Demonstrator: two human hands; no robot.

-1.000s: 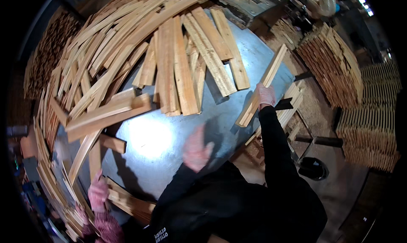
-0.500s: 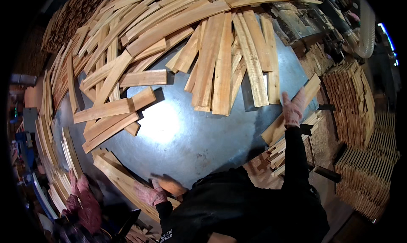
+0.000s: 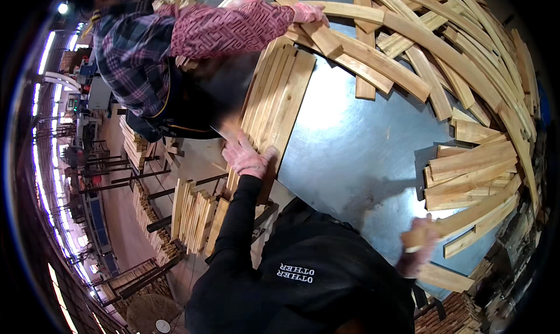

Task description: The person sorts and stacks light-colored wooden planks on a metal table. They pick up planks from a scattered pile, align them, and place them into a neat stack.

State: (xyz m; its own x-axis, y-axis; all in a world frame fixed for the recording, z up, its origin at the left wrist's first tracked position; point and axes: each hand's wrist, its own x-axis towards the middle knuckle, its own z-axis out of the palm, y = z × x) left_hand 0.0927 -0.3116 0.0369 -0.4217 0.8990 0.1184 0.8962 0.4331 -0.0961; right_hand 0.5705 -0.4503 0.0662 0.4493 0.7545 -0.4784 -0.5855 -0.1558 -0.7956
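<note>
My left hand [image 3: 248, 157], in a pinkish work glove, lies with fingers and thumb apart across a row of light wooden boards [image 3: 279, 98] on the table's left side. At the right, my right hand [image 3: 419, 246], also gloved and blurred by motion, is closed around the near end of a long wooden board [image 3: 481, 210]. That board stretches away toward the pile at the far right. Just below it, another wooden board [image 3: 446, 277] lies near the table's edge. Blur hides exactly how my right fingers sit on the wood.
A co-worker's gloved hand [image 3: 309, 13] grips boards across the metal table [image 3: 344, 135]. Loose boards [image 3: 431, 36] heap along the far side; a short stack [image 3: 472, 168] sits at the right. Upright boards [image 3: 192, 214] stand on a rack at lower left.
The view has swung left, bringing the co-worker close at upper left. My left hand now rests on a row of boards. My right hand has closed on a board's end.
</note>
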